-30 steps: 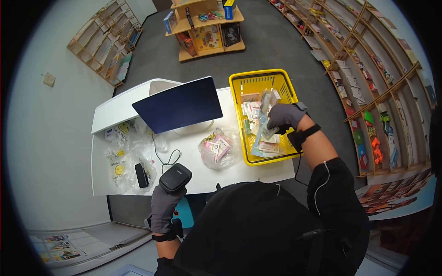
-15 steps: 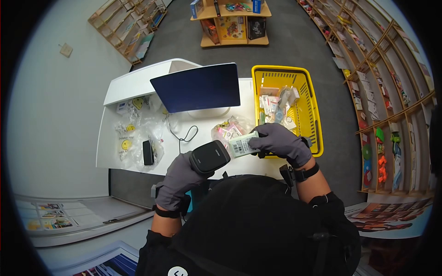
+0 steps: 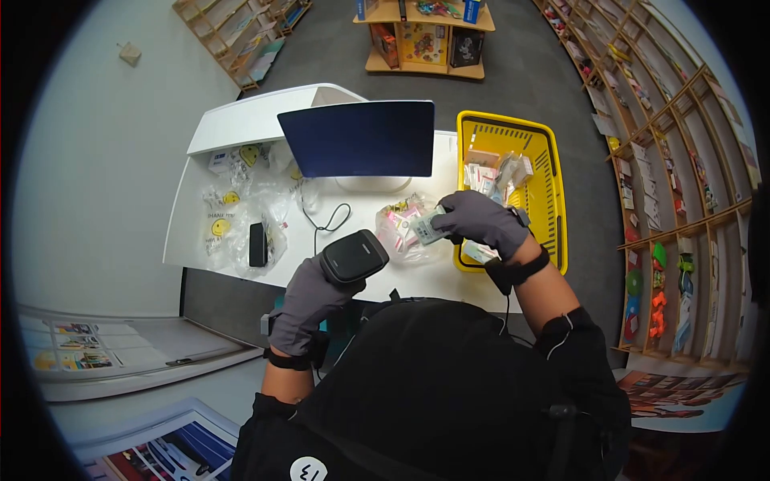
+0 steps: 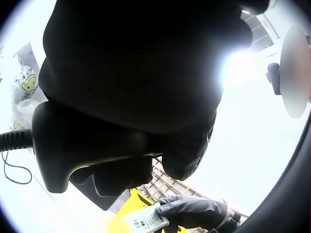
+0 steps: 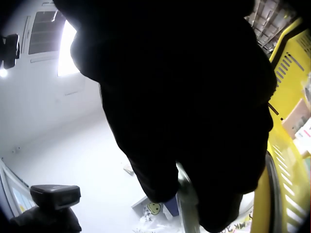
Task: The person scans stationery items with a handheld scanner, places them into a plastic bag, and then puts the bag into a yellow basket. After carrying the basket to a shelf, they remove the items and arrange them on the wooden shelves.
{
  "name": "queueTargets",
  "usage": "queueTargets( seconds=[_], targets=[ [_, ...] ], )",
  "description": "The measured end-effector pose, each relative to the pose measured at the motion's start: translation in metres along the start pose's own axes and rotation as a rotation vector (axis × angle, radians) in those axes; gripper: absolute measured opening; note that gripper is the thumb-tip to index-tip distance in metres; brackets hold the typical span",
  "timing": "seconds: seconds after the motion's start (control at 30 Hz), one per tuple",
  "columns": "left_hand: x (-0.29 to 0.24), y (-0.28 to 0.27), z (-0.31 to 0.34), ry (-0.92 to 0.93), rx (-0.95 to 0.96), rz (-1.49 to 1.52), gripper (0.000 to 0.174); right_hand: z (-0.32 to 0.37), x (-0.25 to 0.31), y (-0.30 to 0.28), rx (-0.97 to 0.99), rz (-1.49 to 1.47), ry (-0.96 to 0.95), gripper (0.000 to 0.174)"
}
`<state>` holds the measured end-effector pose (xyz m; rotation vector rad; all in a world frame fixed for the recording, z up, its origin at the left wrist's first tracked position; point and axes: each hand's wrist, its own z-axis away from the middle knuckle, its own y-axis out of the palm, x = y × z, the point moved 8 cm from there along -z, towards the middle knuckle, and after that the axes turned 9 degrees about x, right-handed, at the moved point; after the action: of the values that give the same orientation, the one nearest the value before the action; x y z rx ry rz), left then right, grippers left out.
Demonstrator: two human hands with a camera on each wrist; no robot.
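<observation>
In the head view my gloved left hand [image 3: 305, 309] grips a black handheld barcode scanner [image 3: 354, 256], its rounded head facing up. The scanner's handle and cable show dark in the left wrist view, under the curled fingers. My gloved right hand [image 3: 488, 223] pinches a flat pale-green packet [image 3: 427, 228] by one end, thumb against fingers. A printed barcode shows on the packet [image 4: 146, 219] in the left wrist view. The packet overlaps a clear plastic bag [image 3: 417, 255] holding pink and white small boxes. Right of it stands a yellow basket [image 3: 559, 228].
Several small packages [image 3: 485, 178] lie in the basket. A monitor [image 3: 361, 140] stands at the back of the white counter [image 3: 305, 268]. To the left, clear smiley-face bags [image 3: 228, 232] lie under a black oblong object [image 3: 257, 244]. A looped cable [image 3: 330, 218] crosses the counter.
My right hand brought the packet out of the basket to the scanner's head, then moved it up and right over the plastic bag. The left hand has raised the scanner from the counter's front edge.
</observation>
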<state>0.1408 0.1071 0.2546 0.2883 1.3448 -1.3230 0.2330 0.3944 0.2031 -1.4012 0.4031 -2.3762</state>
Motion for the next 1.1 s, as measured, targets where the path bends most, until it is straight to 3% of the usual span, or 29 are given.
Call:
queueTargets(
  seconds=[0.07, 0.2, 0.3, 0.43, 0.57, 0.7, 0.8, 0.93, 1.1],
  targets=[
    [0.009, -0.006, 0.003, -0.072, -0.027, 0.002, 0.043, -0.024, -0.001, 0.002, 0.043, 0.125, 0.038, 0.04],
    [0.012, -0.012, 0.013, -0.043, -0.065, 0.025, 0.043, -0.077, -0.008, 0.018, 0.153, 0.483, 0.113, 0.033],
    [0.022, -0.014, 0.018, -0.095, -0.066, 0.017, 0.043, -0.116, -0.026, 0.036, 0.215, 0.838, -0.126, 0.041],
    [0.032, -0.016, 0.02, -0.128, -0.068, 0.011, 0.043, -0.08, -0.013, 0.001, 0.069, 0.559, 0.045, 0.034],
    [0.033, -0.015, 0.016, -0.149, -0.051, -0.018, 0.043, -0.033, -0.027, -0.049, -0.126, 0.222, -0.048, 0.035],
    [0.028, -0.008, 0.004, -0.063, -0.033, -0.012, 0.036, 0.009, -0.067, -0.097, -0.269, 0.076, 0.19, 0.034],
    [0.021, -0.002, -0.004, 0.003, -0.02, -0.006, 0.032, 0.005, -0.123, -0.094, -0.002, 0.38, 0.461, 0.04],
    [0.013, -0.001, -0.01, 0.052, -0.004, -0.026, 0.032, -0.005, -0.165, -0.083, 0.134, 0.607, 0.553, 0.052],
    [0.017, -0.008, -0.001, 0.006, -0.038, -0.06, 0.034, -0.025, -0.207, -0.052, 0.326, 0.682, 0.592, 0.071]
  ],
)
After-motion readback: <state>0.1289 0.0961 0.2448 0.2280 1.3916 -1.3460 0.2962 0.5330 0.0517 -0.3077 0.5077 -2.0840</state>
